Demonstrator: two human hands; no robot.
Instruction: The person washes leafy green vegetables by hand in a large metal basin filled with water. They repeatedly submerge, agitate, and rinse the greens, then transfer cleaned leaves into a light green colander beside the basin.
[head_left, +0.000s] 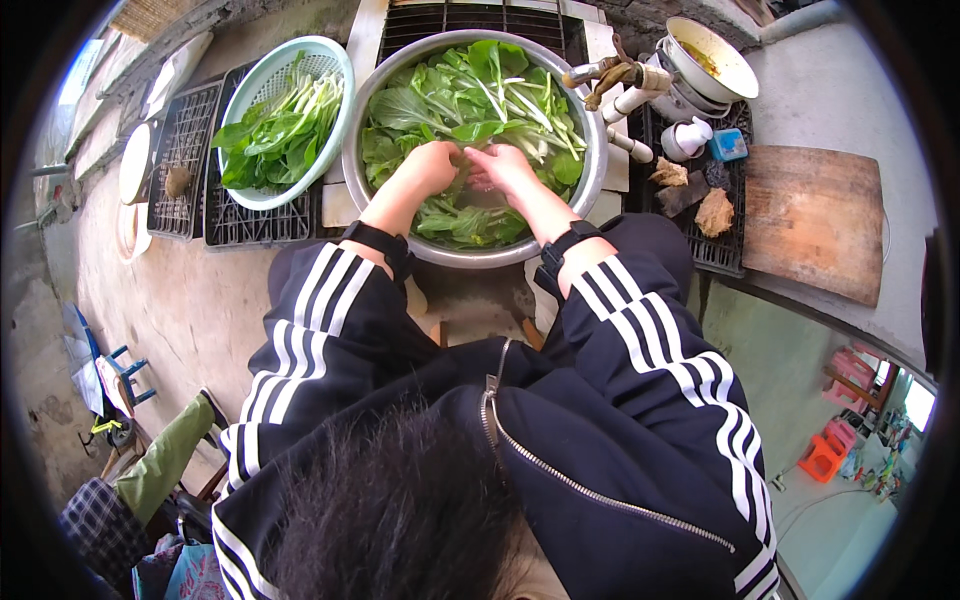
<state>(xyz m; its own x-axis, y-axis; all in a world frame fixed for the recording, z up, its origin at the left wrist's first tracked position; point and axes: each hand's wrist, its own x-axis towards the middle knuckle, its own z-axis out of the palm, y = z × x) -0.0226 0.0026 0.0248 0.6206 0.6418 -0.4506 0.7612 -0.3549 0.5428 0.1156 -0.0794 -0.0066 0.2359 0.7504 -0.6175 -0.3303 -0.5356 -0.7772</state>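
Note:
A large round metal basin (480, 259) full of leafy greens (420, 109) and water stands before me. My left hand (436, 166) is over the middle of the basin, its fingers curled; whether they grip a leaf cannot be made out. Close beside it, my right hand (501, 171) has bent fingers at the greens, and its fingertips are partly hidden. The two hands nearly meet. To the left, a pale green plastic colander (346, 112) holds more greens with white stems, laid in a pile.
A tap (630, 75) with white pipes juts over the basin's right rim. Black plastic crates (259, 225) flank the basin. Farther right are a stack of pots with an enamel bowl (712, 60), a pump bottle (688, 138), a blue soap box (727, 144), scrubbers (714, 213) and a wooden cutting board (814, 221).

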